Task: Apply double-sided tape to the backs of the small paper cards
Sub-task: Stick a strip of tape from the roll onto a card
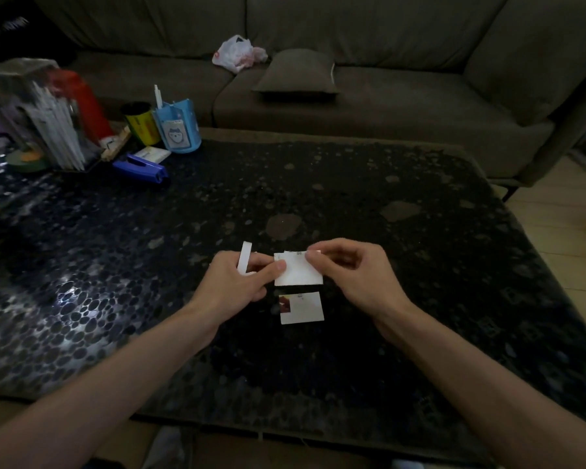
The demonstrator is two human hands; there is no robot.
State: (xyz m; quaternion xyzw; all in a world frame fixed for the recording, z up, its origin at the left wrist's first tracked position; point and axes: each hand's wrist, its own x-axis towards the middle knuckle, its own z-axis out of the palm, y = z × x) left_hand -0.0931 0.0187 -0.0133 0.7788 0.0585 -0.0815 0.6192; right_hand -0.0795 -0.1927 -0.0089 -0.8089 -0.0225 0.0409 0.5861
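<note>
Over the dark table (386, 184) I see the L hand (237, 282) thumb-pinching the card (298, 274) at its 9 o'clock edge, with a white tape strip (243, 258) standing up from its fingers. The R hand (352, 269) pinches the 1 o'clock corner. Card's long axis runs 9-to-3 and the tape sits just off its 9, so L is nearer; a 2nd card (303, 308) lies flat at 6.
</note>
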